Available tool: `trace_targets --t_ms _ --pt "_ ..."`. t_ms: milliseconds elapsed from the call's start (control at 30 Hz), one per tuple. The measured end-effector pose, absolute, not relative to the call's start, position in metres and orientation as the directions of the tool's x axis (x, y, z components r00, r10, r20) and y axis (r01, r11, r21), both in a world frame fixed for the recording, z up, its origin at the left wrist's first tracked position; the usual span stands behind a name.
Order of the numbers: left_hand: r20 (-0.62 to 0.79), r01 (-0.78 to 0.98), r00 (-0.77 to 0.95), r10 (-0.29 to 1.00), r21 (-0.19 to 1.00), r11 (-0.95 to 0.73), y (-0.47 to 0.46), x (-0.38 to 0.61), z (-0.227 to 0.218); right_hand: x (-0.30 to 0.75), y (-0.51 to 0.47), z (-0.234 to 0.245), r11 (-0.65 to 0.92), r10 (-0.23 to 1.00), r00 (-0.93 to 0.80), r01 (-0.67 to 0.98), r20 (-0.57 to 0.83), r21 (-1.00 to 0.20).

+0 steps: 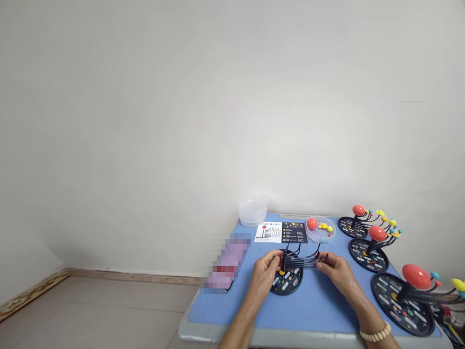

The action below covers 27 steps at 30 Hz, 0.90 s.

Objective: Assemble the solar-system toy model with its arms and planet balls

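Observation:
A partly built solar system model stands in front of me, with a round black base (289,287) printed with planets and labels. From its upright black post (285,261), several thin black arms (302,262) reach to the right and curve up at their ends, without balls on them. My left hand (263,275) is closed at the post, thumb and fingers pressed against it; the fingertips are partly hidden. My right hand (338,274) pinches the outer end of a black arm between thumb and fingers.
Three assembled models with red balls (416,276) line the right side. Behind the base lie a printed instruction sheet (268,232) and a clear dish (321,237) with red and yellow balls. A clear tub (253,213) stands at the back left, near a pixelated purple item (232,259).

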<state>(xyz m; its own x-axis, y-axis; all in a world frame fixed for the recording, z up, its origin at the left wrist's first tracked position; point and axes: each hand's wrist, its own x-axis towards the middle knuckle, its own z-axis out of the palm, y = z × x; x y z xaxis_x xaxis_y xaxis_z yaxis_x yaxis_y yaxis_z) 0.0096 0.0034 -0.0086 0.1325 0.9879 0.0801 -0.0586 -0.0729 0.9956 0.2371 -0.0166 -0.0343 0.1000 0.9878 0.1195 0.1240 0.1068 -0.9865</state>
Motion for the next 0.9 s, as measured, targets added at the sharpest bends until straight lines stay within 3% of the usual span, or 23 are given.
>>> trace_targets --t_ms 400,900 --pt "0.171 -0.055 0.19 0.967 0.985 -0.164 0.0034 0.0107 -0.0097 0.2372 -0.0178 -0.0322 0.111 0.988 0.089 0.154 0.126 -0.982" --pt "0.159 -0.045 0.184 0.97 0.987 -0.153 0.0019 0.0116 -0.0065 0.2385 -0.0177 -0.0349 0.123 0.988 0.075 0.16 0.136 -0.979"
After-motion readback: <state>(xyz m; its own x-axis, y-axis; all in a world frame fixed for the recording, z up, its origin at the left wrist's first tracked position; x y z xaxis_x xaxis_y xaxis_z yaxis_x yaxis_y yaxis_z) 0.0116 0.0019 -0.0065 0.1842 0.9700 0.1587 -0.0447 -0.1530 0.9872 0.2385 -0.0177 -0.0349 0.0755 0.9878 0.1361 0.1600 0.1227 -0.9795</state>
